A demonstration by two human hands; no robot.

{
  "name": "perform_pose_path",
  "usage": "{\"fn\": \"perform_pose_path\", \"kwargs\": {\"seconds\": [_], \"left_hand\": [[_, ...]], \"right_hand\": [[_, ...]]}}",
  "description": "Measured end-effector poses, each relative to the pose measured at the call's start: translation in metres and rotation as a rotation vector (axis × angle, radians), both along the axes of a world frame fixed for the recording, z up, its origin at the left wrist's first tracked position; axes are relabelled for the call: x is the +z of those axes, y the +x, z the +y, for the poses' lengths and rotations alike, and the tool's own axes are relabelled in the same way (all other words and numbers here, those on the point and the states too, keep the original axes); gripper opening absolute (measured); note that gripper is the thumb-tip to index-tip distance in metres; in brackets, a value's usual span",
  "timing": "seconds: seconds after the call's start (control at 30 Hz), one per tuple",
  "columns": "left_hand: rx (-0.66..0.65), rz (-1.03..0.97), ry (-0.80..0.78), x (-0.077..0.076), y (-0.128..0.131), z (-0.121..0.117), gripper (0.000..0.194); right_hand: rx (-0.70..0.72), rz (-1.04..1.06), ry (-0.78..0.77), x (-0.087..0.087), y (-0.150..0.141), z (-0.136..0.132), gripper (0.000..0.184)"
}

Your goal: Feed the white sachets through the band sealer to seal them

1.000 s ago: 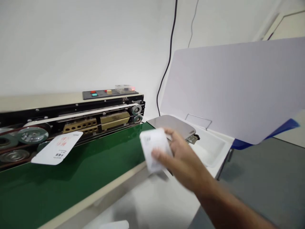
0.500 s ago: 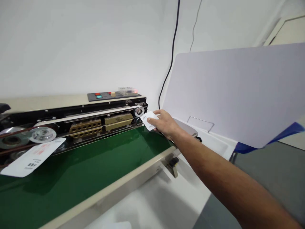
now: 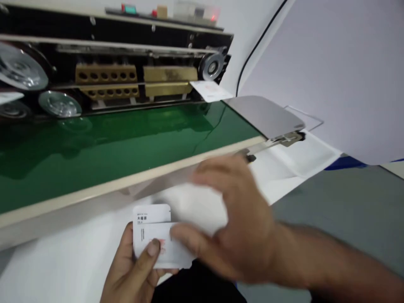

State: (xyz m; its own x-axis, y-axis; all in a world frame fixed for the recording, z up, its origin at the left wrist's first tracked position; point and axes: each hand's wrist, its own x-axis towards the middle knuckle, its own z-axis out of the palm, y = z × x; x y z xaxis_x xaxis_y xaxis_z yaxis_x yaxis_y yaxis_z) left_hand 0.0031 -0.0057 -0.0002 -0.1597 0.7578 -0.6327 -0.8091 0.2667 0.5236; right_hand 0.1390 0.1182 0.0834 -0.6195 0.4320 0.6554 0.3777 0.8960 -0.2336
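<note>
White sachet (image 3: 150,222), black heading, red print

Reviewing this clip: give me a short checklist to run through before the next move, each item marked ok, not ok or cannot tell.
- Left hand pinching the white pouch: ok.
- Right hand gripping that pouch: cannot tell, blurred.
- Both hands off the green belt: ok.
- Second pouch caught in the machine beside the pulley: cannot tell.
- Red light on the machine lit: ok.
</note>
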Motion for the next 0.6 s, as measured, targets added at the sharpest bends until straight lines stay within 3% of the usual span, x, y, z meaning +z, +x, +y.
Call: {"fn": "perform_pose_path", "kwargs": {"seconds": [0.1, 0.23, 0.43, 0.6], "left_hand": [[0.022, -0.048, 0.024, 0.000, 0.000, 0.001, 0.040], [0.030, 0.002, 0.056, -0.002, -0.002, 0.000, 0.034], [-0.032, 0.025, 0.048, -0.006, -0.001, -0.002, 0.053], [-0.059, 0.011, 0.091, -0.009, 0.003, -0.003, 0.036]], "right_hand": [[0.110, -0.174, -0.352, -0.032, 0.003, -0.032, 0.056], [0.068, -0.173, -0.750, -0.056, 0.007, -0.033, 0.052], [0.106, 0.231, -1.095, -0.057, 0.007, -0.033, 0.042], [0.112, 0.643, -1.212, -0.061, -0.011, -0.050, 0.045]]}}
